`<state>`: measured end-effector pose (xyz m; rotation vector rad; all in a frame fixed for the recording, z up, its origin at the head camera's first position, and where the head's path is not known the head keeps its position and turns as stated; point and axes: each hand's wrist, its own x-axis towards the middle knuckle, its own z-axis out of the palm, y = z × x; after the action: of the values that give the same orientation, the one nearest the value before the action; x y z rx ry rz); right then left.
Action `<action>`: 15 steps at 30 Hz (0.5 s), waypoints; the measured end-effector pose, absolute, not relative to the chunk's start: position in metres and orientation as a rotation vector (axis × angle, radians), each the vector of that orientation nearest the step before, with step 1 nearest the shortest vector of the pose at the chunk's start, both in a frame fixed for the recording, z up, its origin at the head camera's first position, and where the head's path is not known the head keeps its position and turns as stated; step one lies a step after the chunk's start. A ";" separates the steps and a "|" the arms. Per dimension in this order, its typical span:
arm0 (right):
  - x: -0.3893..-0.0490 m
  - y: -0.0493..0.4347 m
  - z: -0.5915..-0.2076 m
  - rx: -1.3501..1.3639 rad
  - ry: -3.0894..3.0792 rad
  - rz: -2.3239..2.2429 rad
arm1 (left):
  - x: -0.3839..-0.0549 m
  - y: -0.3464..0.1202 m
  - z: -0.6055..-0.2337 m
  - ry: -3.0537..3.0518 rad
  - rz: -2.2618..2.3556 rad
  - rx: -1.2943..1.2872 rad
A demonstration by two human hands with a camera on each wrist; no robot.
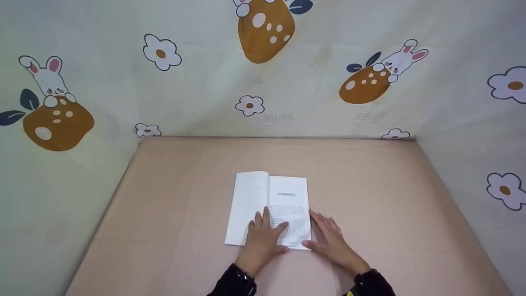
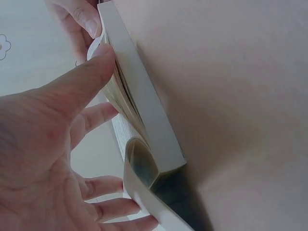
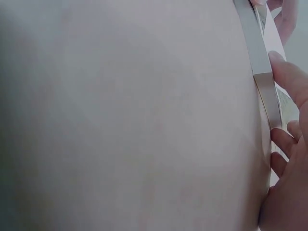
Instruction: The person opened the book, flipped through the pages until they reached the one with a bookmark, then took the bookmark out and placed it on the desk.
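Observation:
An open book (image 1: 288,186) lies on the table, its left side blank and its right page printed with text. My left hand (image 1: 261,241) rests across the inner part of the book with its fingers extended. In the left wrist view, the left thumb (image 2: 79,82) touches the page edges at the book's lower end, and other fingers rest against the raised left leaf (image 2: 144,195). My right hand (image 1: 335,244) holds the book's lower right corner. Its thumb (image 3: 288,77) lies on the page, while its fingers (image 3: 283,140) bear against the side edge.
A plain tan table surface (image 1: 164,197) surrounds the book. Behind it and at both sides hangs a pale cloth (image 1: 197,90) printed with rabbits, brown fruit and flowers. Dark sleeves (image 1: 236,281) cover both wrists.

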<state>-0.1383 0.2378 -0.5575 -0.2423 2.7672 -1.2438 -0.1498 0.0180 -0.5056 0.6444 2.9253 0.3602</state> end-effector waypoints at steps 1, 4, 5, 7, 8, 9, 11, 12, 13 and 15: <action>-0.138 0.238 -0.557 -0.241 2.767 -1.239 | -0.150 0.018 -0.506 2.924 0.365 0.647; -0.138 0.238 -0.557 -0.260 2.765 -1.239 | -0.151 0.018 -0.506 2.920 0.390 0.644; -0.138 0.238 -0.557 -0.271 2.766 -1.238 | -0.151 0.017 -0.506 2.917 0.400 0.642; -0.138 0.238 -0.556 -0.279 2.763 -1.240 | -0.151 0.017 -0.506 2.917 0.400 0.647; -0.138 0.238 -0.556 -0.284 2.760 -1.244 | -0.151 0.017 -0.507 2.918 0.401 0.648; -0.137 0.239 -0.556 -0.289 2.757 -1.245 | -0.151 0.017 -0.507 2.922 0.399 0.652; -0.138 0.239 -0.556 -0.290 2.759 -1.241 | -0.151 0.016 -0.507 2.943 0.372 0.675; -0.138 0.239 -0.556 -0.289 2.758 -1.238 | -0.151 0.016 -0.507 2.960 0.343 0.692; -0.138 0.239 -0.556 -0.288 2.759 -1.232 | -0.151 0.015 -0.507 2.976 0.327 0.706; -0.139 0.239 -0.556 -0.296 2.768 -1.222 | -0.151 0.014 -0.507 3.008 0.296 0.735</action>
<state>-0.1386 0.2390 -0.5562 -0.2959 2.7679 -1.2218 -0.1510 0.0136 -0.5067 0.7350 3.0084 0.2960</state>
